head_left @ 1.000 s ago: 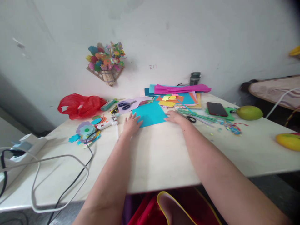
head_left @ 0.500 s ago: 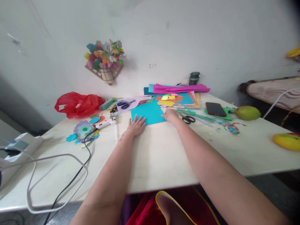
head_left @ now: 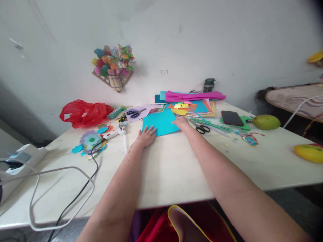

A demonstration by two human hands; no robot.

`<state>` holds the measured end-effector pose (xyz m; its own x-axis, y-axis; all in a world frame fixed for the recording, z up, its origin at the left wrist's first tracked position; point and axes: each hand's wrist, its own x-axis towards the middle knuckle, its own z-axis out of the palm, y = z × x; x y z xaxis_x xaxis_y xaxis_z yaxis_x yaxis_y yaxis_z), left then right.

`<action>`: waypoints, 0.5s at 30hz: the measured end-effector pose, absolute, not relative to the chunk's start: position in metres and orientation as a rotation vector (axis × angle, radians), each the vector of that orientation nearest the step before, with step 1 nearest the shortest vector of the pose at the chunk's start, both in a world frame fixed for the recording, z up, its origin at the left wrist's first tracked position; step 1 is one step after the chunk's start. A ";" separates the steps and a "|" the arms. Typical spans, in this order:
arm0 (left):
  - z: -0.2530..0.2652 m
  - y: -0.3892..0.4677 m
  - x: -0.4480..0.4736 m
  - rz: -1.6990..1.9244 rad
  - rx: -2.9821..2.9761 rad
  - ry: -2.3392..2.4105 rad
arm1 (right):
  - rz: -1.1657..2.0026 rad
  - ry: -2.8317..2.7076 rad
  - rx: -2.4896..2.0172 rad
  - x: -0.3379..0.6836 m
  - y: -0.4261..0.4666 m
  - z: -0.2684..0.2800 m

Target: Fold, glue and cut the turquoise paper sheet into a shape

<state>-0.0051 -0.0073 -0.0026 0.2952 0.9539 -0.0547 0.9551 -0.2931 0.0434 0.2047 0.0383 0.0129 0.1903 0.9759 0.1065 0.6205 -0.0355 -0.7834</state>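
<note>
A bright blue sheet of paper (head_left: 161, 123) lies on the table between my hands. My left hand (head_left: 147, 136) rests flat with fingers spread over its near left corner. At the right edge, my right hand (head_left: 182, 123) has its thumb and fingers closed on the paper, part of the grip hidden. Black-handled scissors (head_left: 203, 129) lie just right of my right hand. Left of my left hand is a white glue gun (head_left: 114, 133), beside a pile of paper flowers (head_left: 90, 140).
Purple scissors (head_left: 135, 113) lie on lilac paper behind. Coloured sheets (head_left: 194, 96) are stacked at the back. A phone (head_left: 232, 118), a green mango (head_left: 266, 122) and a yellow fruit (head_left: 309, 153) sit to the right. Cables (head_left: 93, 183) loop at left; a red bag (head_left: 85, 114) stands behind.
The blue paper has shifted slightly to the right and its right edge now lies further under my right hand's fingers. My left hand has barely moved.
</note>
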 end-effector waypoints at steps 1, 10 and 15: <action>-0.002 -0.008 -0.005 -0.031 2.481 1.812 | 0.676 -1.398 -1.651 0.204 0.038 0.014; -0.002 -0.010 -0.005 0.209 2.619 1.849 | 1.311 -1.281 -1.205 0.219 0.027 0.017; 0.002 -0.009 -0.004 0.723 2.580 2.137 | 0.950 -1.343 -0.741 0.223 0.033 0.025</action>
